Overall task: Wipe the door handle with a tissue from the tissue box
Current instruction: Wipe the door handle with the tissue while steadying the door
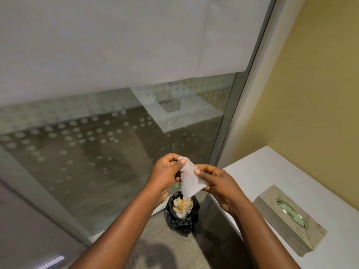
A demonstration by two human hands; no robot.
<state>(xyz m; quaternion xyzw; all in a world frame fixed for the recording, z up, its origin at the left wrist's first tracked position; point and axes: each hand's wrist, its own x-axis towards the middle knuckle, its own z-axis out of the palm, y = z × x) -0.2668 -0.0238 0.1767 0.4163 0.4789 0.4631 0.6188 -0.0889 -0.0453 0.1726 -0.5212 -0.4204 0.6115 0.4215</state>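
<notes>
Both hands, left hand [165, 171] and right hand [217, 181], pinch the thin white tissue [190, 179] at lower centre frame; no door handle shows, and the silver tissue box [287, 222] sits lower right.

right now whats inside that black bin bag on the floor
The black bin bag holds crumpled white and brownish paper waste at its open mouth. The tissue, held by both hands, hangs over the rim's far edge; anything deeper in the bag is hidden.
</notes>
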